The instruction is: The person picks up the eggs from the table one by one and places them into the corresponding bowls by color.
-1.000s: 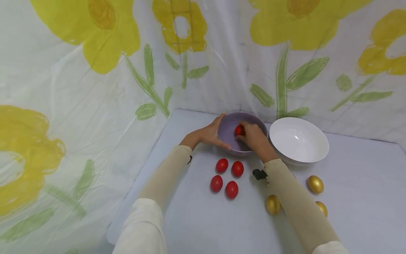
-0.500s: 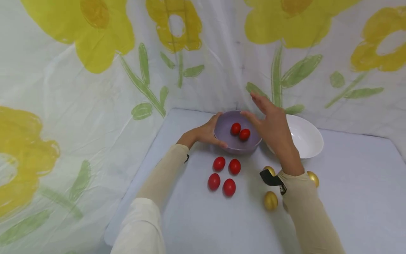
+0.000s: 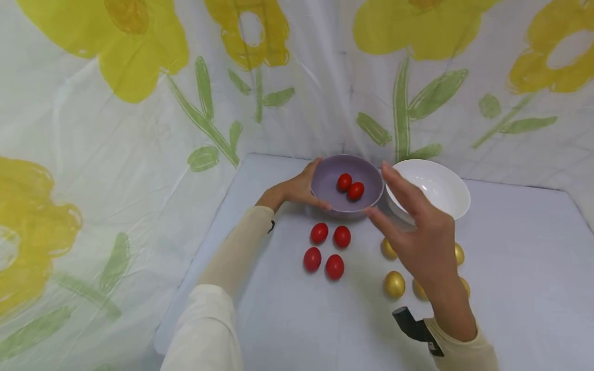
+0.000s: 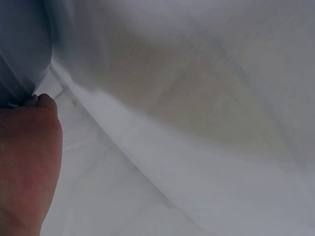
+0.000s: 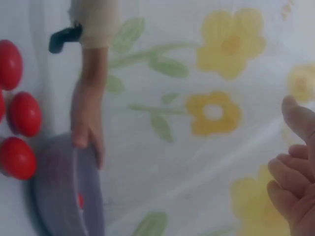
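A purple bowl (image 3: pixel 325 189) with two red eggs (image 3: pixel 344 182) inside stands at the back of the table. My left hand (image 3: pixel 299 189) holds its left side, thumb along the near rim and fingers toward the far side. In the left wrist view, that hand (image 4: pixel 29 162) meets the bowl's outer wall (image 4: pixel 22 49). Raised above the table, my right hand (image 3: pixel 424 237) has thumb and fingers spread apart with nothing between them. Several red eggs (image 3: pixel 334 267) lie in front of the purple bowl. Gold eggs (image 3: pixel 394 284) lie below my right hand, which partly hides them.
To the right of the purple bowl stands a white bowl (image 3: pixel 443 188), partly behind my right hand. A flower-printed sheet (image 3: pixel 306 118) hangs at the back and left of the table (image 3: pixel 287 314).
My right hand let go of a red egg in the purple bowl, lifted out, and moved back toward the right over the gold eggs. My left hand stayed on the bowl.
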Motion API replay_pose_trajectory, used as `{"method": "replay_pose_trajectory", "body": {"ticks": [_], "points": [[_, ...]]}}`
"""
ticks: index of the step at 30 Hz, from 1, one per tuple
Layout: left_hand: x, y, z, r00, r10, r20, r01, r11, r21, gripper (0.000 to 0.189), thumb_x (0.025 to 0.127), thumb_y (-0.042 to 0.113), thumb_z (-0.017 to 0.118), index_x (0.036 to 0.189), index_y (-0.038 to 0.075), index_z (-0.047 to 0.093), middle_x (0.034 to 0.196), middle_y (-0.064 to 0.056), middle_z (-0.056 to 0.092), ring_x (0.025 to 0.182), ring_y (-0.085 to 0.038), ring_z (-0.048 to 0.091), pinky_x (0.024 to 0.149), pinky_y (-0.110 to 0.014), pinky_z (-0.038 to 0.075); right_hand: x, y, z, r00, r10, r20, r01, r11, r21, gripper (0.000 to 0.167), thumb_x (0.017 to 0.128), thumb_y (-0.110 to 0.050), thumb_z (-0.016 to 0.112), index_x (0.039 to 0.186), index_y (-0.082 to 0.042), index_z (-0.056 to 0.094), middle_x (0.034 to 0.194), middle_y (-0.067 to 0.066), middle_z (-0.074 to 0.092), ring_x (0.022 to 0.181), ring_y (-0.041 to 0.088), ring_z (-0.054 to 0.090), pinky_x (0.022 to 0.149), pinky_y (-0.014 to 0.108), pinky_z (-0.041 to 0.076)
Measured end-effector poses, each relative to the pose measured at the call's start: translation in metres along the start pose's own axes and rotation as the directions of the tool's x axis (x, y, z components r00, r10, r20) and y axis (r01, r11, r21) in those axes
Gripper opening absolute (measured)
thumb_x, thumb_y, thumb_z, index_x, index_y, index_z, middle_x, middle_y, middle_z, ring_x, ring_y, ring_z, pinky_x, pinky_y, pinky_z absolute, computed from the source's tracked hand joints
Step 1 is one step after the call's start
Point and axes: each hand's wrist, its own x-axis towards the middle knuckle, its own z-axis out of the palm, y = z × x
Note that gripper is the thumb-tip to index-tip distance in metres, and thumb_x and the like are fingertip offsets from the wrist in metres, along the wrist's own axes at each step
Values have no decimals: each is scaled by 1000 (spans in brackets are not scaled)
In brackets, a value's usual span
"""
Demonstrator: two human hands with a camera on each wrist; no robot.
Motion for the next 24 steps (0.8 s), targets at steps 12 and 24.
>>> {"method": "replay_pose_trajectory", "body": {"ticks": [12, 24], "points": [[3, 0, 1, 1000, -4, -5, 4, 1000, 14, 149, 68, 64, 93, 170, 18, -6, 173, -3, 13, 153, -23, 25, 123, -51, 34, -90, 52, 42, 820, 277, 500, -206, 959, -194, 83, 83, -31, 92, 156, -19, 54, 150, 2, 62, 136, 26, 61, 103, 43, 54], [-2, 0, 0, 1000, -22, 3, 22, 1000, 19, 153, 65, 71, 91, 169, 21, -8, 173, -3, 13, 153, -24, 26, 122, -51, 36, -120, 62, 65, 698, 395, 597, -246, 916, -318, 72, 85, -31, 91, 148, -12, 62, 143, 4, 68, 130, 25, 66, 102, 44, 55]]}}
